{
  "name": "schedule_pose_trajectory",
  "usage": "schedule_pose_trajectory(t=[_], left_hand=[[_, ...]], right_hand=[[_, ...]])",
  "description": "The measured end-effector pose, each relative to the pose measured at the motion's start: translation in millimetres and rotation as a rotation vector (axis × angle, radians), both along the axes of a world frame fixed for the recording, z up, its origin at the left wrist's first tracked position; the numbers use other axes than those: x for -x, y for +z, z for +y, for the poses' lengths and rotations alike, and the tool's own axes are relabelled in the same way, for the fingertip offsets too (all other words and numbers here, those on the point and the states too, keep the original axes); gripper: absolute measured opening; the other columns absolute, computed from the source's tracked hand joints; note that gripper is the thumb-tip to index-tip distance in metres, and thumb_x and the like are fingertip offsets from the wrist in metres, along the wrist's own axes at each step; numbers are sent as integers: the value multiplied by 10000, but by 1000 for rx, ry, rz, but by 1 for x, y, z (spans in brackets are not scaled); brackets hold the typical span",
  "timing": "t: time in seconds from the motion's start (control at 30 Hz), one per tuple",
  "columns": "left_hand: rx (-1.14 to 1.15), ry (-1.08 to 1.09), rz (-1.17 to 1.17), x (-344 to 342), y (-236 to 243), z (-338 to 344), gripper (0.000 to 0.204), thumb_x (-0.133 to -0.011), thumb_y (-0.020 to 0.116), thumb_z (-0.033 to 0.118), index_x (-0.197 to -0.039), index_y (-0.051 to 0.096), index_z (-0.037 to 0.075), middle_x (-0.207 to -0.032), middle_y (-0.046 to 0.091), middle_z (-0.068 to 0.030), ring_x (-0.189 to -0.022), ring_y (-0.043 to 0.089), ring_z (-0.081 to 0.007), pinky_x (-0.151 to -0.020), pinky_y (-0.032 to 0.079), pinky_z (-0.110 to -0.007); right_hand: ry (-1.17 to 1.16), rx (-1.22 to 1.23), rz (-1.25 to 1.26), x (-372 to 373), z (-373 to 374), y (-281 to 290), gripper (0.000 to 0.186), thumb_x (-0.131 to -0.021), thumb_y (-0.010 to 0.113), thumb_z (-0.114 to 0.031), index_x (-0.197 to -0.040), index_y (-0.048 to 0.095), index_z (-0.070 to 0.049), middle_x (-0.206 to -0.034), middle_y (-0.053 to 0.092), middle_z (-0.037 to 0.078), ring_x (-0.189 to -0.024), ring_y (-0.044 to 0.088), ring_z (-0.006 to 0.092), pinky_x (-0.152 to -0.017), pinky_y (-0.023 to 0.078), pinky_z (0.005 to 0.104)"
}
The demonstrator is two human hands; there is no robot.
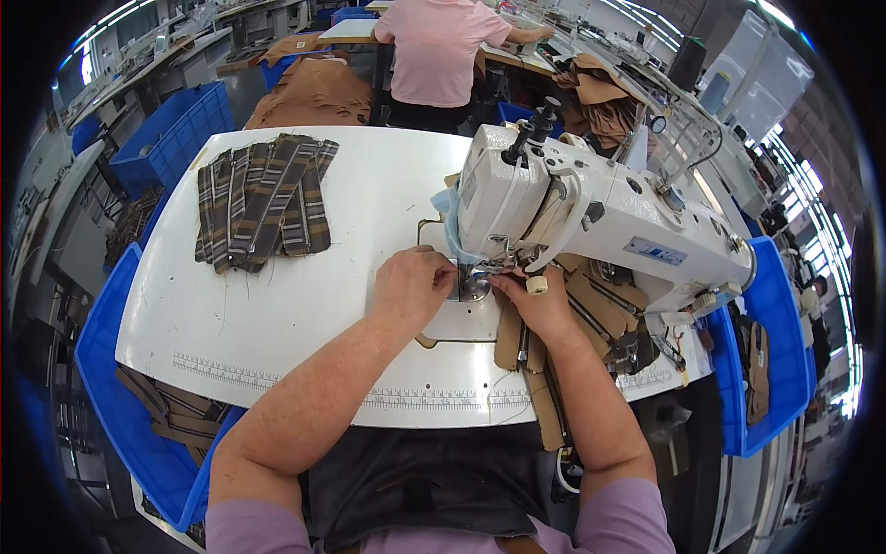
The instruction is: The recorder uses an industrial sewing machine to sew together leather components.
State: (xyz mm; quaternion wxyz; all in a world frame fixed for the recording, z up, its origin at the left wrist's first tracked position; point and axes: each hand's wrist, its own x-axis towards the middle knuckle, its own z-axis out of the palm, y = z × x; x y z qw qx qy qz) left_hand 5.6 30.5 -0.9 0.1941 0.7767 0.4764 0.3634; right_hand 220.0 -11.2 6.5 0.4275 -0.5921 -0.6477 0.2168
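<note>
A white sewing machine stands on the right half of the white table, its needle area low on the left end. My left hand is left of the presser foot, fingers pinched together; what they hold is too small to make out. Right of the foot, my right hand has its fingers closed near the needle plate, and its grip is partly hidden by the machine. Brown fabric pieces with dark zipper-like strips lie under and beside my right wrist, some hanging over the front edge.
Striped brown fabric pieces lie stacked at the table's far left. Blue bins with fabric stand at the left and right. A light-blue cloth hangs on the machine head. A person in pink sits ahead.
</note>
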Motion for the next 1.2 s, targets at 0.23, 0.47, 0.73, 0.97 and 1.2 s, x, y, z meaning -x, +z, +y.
schedule_pose_trajectory(t=[0.23,0.47,0.73,0.97,1.2], left_hand=[[-4,-10,10,1,0,0,105,-805,752,123,-885,803,77,-855,737,-78,-742,719,-242,-716,581,-351],[-20,-18,15,1,0,-1,101,-813,753,124,-883,802,70,-865,738,-80,-754,721,-242,-725,579,-352],[-17,-20,28,-1,0,-1,110,-804,758,124,-891,809,80,-863,741,-72,-744,719,-233,-717,577,-344],[-10,-32,-52,-3,-2,-2,90,-776,746,124,-827,795,68,-815,725,-80,-740,700,-288,-699,562,-393],[127,-118,-138,0,3,-1,156,-762,797,151,-886,808,55,-824,747,-106,-708,717,-206,-688,576,-304]], right_hand=[[9,21,-16,-3,3,-3,234,-819,836,-86,-1017,743,-5,-918,772,139,-809,733,217,-761,561,349],[-6,50,21,-5,5,-8,267,-818,850,-119,-1014,733,20,-940,770,156,-831,736,245,-782,562,364],[-40,15,2,-7,7,-16,334,-805,870,-168,-1034,708,13,-978,760,175,-895,731,307,-830,552,392],[-17,-12,9,-3,6,-15,296,-802,864,-149,-1000,721,17,-974,755,179,-874,728,328,-796,553,400],[-27,-76,-187,2,1,-6,269,-795,854,-109,-991,724,20,-915,739,180,-842,728,335,-757,559,400]])
